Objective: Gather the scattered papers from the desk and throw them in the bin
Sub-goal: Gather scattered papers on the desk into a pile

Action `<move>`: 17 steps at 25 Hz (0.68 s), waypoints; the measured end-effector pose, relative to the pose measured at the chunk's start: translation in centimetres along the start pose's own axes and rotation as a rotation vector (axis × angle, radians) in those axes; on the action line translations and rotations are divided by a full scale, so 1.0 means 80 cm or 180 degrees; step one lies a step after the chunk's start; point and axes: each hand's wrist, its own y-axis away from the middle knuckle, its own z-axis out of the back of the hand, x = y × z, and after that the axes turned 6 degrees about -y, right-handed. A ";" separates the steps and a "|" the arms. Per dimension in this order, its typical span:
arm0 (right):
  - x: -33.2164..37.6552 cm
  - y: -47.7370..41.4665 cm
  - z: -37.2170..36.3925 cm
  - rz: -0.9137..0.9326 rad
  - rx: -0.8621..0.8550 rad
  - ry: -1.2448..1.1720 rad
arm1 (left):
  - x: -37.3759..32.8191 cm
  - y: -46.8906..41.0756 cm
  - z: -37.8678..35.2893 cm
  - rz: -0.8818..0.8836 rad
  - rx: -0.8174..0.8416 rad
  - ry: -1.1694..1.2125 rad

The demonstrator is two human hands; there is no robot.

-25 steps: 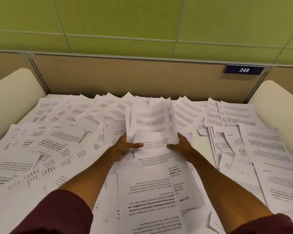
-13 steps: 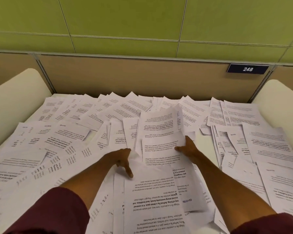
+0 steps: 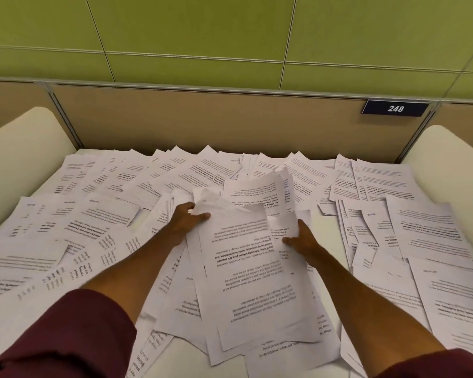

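Your two hands gather a stack of papers at the middle of a bench.
Loose printed sheets cover the bench from the left side across. Your left hand pinches the stack's left edge, thumb on top. Your right hand grips its right edge the same way. More sheets lie further right, below a "248" plate.

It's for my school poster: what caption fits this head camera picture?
A left hand and right hand grip a bundle of papers on a desk covered in scattered sheets.
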 end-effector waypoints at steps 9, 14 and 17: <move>-0.001 -0.008 -0.018 -0.0237 0.0549 -0.0262 | 0.063 -0.010 -0.038 0.0510 -0.0270 0.0387; -0.009 -0.005 -0.013 -0.0144 0.0672 -0.0104 | 0.050 -0.023 -0.060 0.0770 -0.0283 0.1571; -0.014 -0.007 -0.007 -0.0161 0.0188 -0.0258 | 0.061 -0.018 -0.040 0.0569 -0.0709 -0.0171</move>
